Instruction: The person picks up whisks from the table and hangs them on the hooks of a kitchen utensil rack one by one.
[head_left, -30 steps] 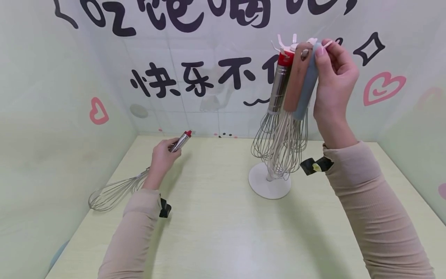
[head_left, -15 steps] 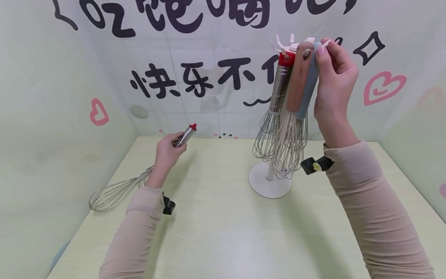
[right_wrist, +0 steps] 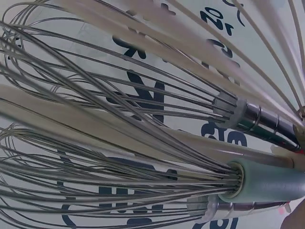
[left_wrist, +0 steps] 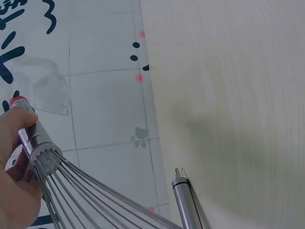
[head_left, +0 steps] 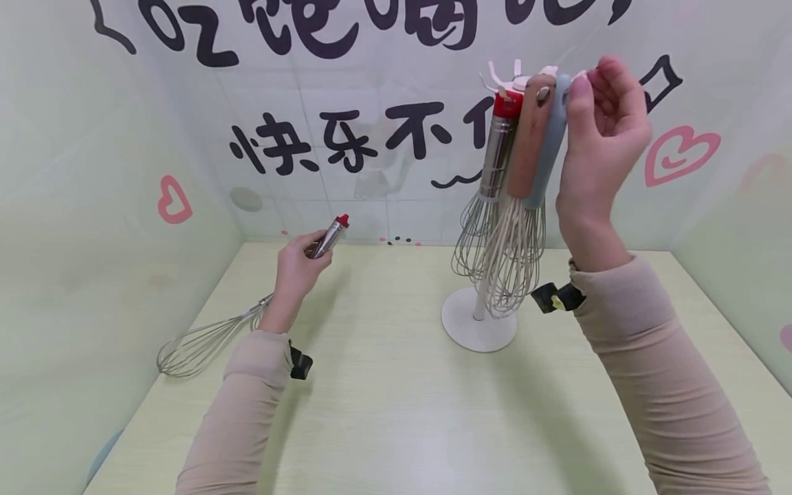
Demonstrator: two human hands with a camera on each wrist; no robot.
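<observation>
In the head view my left hand (head_left: 303,265) grips a whisk with a steel handle and red end cap (head_left: 342,221). Its wires (left_wrist: 90,191) fan out in the left wrist view. Below them a second steel whisk (head_left: 204,342) lies on the table, its looped handle (left_wrist: 187,202) pointing away. At a white stand (head_left: 476,330), my right hand (head_left: 603,151) is beside the blue-handled whisk (head_left: 547,151), thumb near a hook end, fingers loosely bent and apart from the thumb. A wooden-handled whisk (head_left: 529,144) and a red-capped steel whisk (head_left: 495,151) hang there too.
White hooks (head_left: 520,75) spread from the top of the stand. Behind the pale wooden table (head_left: 383,399) rises a wall (head_left: 371,213) with dark lettering and pink hearts. Side walls border the table left and right.
My right hand has let go of the blue-handled whisk; its fingers have spread and shifted slightly right. My left hand has moved a little up and right with its red-capped whisk.
</observation>
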